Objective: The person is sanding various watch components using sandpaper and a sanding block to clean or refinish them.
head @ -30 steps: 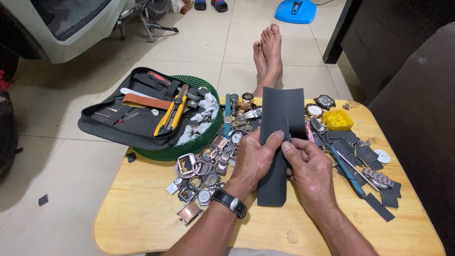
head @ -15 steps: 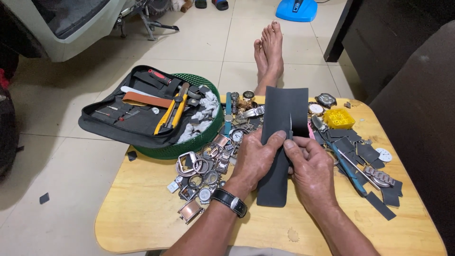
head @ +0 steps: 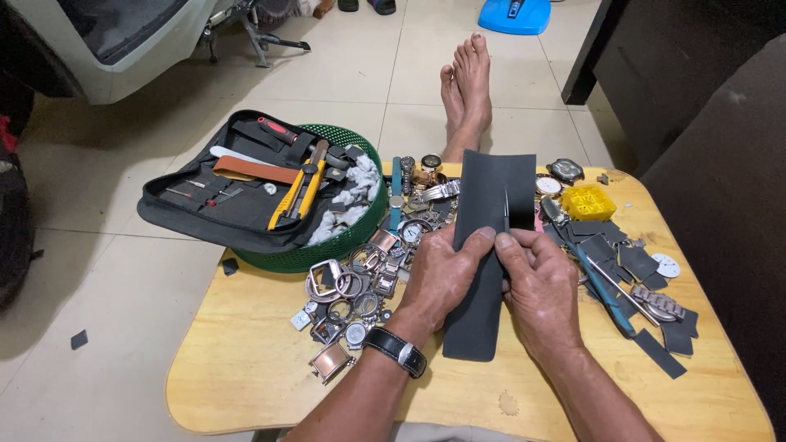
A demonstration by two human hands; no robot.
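Observation:
I hold a long dark grey sheet point(head: 490, 184) over a low wooden table point(head: 246, 385). My left hand point(head: 442, 278), with a black wristwatch point(head: 397, 350) on its wrist, grips the sheet's left edge, thumb on top. My right hand point(head: 540, 286) pinches the sheet just right of the left thumb. A thin pale line runs up the sheet from my right fingertips; I cannot tell whether it is a split or a slim tool. The sheet's lower end lies on the table between my wrists.
A heap of watch cases and parts point(head: 352, 286) lies left of my hands. A green basket point(head: 344, 237) carries an open black tool case point(head: 229, 192). Dark cut strips point(head: 622, 254), tools and a yellow box point(head: 588, 202) lie right. Bare feet point(head: 467, 82) rest beyond the table.
My hands have drawn closer together at the sheet's middle, and the pale line above my right fingertips now shows. The sheet's top has shifted slightly.

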